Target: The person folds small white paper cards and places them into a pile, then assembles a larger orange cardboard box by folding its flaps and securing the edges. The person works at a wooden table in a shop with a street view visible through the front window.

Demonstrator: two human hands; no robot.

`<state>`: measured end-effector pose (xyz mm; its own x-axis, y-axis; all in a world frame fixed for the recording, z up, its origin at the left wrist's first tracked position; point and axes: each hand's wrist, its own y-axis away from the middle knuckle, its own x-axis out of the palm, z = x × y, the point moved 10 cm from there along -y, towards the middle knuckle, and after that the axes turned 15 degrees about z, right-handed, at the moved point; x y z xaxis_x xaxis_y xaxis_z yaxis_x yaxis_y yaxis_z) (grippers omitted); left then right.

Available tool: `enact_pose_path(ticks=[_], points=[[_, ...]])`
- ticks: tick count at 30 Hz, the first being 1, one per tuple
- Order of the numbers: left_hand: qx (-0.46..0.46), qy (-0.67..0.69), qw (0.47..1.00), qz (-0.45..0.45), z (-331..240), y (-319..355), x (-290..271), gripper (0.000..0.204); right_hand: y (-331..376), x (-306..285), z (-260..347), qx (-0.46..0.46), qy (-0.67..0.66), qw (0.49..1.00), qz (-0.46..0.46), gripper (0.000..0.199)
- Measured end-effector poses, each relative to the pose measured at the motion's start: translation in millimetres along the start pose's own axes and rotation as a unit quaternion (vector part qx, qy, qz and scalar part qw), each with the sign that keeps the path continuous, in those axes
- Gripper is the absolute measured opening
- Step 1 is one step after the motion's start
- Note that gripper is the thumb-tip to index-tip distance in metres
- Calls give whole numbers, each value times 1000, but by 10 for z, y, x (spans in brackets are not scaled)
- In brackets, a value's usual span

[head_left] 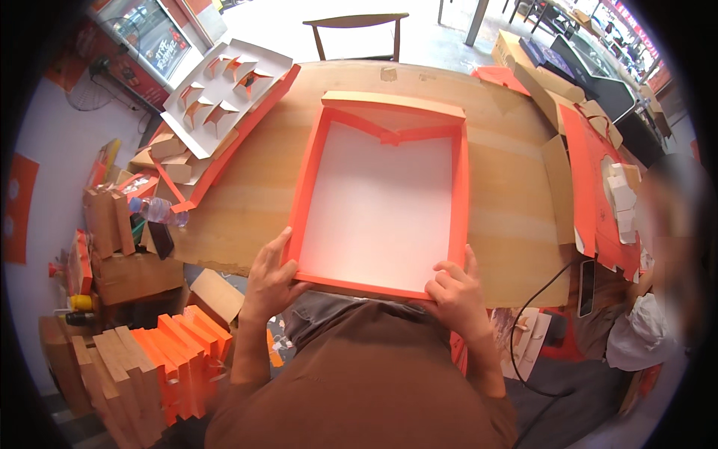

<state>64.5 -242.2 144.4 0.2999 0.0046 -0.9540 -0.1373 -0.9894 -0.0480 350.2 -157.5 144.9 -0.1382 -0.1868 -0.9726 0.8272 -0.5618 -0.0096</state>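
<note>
A shallow cardboard box (378,217) with red walls and a white inside lies in front of me, its near edge at the table's front. Its far wall is not folded flat: a flap there slants inward to a point at the middle. My left hand (271,275) grips the near left corner, thumb along the front wall. At the near right corner, my right hand (456,295) holds the wall with curled fingers, one finger pointing up along the side. Undersides of both grips are hidden.
A white tray with cut-out flaps (217,105) rests on red box parts at the far left. A plastic bottle (161,210) lies below it. Folded orange and brown cardboard (179,348) stands at lower left. Red cardboard sheets (591,183), a phone (587,288) and another person's sleeve (639,333) are right.
</note>
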Motion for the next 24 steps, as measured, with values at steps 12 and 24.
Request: enact_pose_path(ticks=[12,24], points=[[48,182,971,-146,373,14,-442,73,213,-888,-800,23,-236,941,-243,42],[86,672,736,-10,1767,-2803,401,118,-1975,290,-3223,57,-545,827,-128,125]])
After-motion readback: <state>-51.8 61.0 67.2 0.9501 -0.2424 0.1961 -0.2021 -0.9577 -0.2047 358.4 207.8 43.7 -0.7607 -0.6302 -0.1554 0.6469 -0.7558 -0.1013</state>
